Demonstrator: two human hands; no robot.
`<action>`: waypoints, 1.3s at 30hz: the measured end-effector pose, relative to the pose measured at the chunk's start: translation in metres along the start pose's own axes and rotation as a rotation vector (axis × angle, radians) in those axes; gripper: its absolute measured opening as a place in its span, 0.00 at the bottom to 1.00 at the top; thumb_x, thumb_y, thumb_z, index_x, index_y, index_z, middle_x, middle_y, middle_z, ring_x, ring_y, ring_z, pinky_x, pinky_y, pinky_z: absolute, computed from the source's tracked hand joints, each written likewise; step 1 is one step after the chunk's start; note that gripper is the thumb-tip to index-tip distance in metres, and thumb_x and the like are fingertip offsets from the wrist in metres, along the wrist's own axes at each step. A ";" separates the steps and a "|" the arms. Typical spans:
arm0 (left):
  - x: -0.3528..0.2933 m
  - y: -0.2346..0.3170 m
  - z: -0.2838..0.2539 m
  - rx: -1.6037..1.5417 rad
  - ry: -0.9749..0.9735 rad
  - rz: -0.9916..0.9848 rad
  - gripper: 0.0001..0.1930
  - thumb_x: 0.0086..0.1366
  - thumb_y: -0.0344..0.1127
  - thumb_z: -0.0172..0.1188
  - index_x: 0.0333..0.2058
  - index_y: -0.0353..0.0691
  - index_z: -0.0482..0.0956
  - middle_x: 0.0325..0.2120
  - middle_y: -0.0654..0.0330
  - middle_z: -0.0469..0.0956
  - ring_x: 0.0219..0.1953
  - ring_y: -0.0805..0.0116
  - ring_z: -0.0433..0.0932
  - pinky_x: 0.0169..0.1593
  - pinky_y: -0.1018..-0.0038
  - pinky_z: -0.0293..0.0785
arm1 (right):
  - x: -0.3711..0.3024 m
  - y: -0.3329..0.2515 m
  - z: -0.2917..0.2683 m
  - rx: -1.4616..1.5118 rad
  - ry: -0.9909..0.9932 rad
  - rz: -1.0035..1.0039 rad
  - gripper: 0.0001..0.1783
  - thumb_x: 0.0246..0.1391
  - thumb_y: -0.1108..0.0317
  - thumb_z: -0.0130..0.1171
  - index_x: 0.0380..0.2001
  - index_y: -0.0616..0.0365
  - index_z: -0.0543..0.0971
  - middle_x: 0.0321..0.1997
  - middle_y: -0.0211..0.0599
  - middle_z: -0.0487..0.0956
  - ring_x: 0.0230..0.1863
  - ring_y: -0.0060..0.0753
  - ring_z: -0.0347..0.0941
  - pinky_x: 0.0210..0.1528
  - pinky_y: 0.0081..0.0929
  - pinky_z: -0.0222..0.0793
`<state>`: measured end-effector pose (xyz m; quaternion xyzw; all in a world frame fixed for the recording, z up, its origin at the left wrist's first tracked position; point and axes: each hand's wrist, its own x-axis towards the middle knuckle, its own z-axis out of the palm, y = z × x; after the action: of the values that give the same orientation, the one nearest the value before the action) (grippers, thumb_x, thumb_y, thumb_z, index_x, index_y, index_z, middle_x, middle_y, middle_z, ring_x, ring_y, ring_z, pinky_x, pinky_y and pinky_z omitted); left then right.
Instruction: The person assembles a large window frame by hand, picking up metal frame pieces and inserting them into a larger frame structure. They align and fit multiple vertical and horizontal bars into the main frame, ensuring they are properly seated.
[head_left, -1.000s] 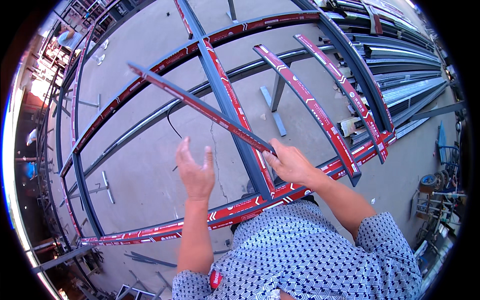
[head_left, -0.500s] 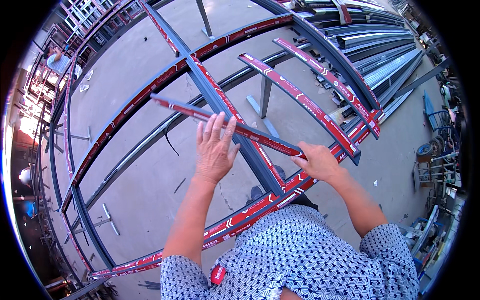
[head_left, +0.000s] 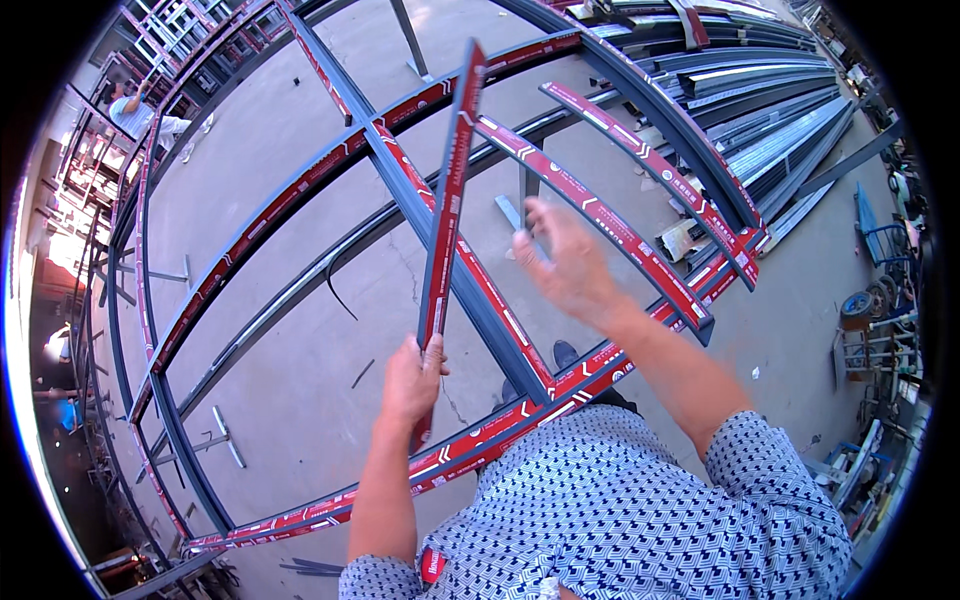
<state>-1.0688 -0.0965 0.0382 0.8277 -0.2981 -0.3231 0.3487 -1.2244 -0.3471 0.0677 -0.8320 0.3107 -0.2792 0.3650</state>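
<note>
Strip (head_left: 448,200), long, narrow, red w/ white marks on a dark metal back, stands nearly upright in front of the person, top end tilted a bit to the right. Left hand (head_left: 412,378) is clenched round it near the lower end; its bottom tip pokes out below the fist. Right hand (head_left: 565,265) is off the strip, fingers spread & loose, blurred, raised to the right of it, gripping nothing. Beneath both: big curved metal frame (head_left: 250,235) lying over the concrete floor (head_left: 290,380), dark grey bars w/ the same red-white film, cross bars fanning outward. Nearest curved bar (head_left: 520,415) runs just below the left hand, by the person's patterned blue shirt (head_left: 610,510). Stacked grey profiles (head_left: 760,110) upper right. Another person (head_left: 135,110) far upper left, among racks.
</note>
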 end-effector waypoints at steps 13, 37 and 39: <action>0.027 0.058 0.125 0.119 0.303 -0.079 0.17 0.75 0.39 0.59 0.49 0.28 0.80 0.30 0.48 0.86 0.33 0.59 0.89 0.39 0.60 0.81 | 0.000 0.023 0.089 0.167 -0.573 0.233 0.53 0.65 0.44 0.59 0.78 0.74 0.55 0.57 0.70 0.83 0.57 0.67 0.84 0.62 0.53 0.76; -0.009 0.039 0.157 0.253 0.481 -0.244 0.20 0.70 0.47 0.71 0.43 0.35 0.76 0.29 0.53 0.79 0.33 0.49 0.81 0.40 0.55 0.78 | -0.003 0.087 0.110 0.335 -0.560 0.154 0.47 0.72 0.44 0.51 0.79 0.69 0.54 0.58 0.74 0.81 0.58 0.72 0.82 0.64 0.51 0.75; -0.005 0.040 0.155 0.239 0.434 -0.252 0.20 0.71 0.47 0.70 0.42 0.36 0.77 0.28 0.52 0.80 0.32 0.48 0.82 0.39 0.54 0.78 | 0.000 0.088 0.105 0.292 -0.569 0.171 0.44 0.72 0.43 0.50 0.77 0.65 0.58 0.56 0.73 0.82 0.56 0.73 0.83 0.63 0.52 0.76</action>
<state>-1.1976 -0.1752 -0.0141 0.9434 -0.1471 -0.1417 0.2614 -1.1794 -0.3498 -0.0618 -0.7866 0.2216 -0.0454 0.5745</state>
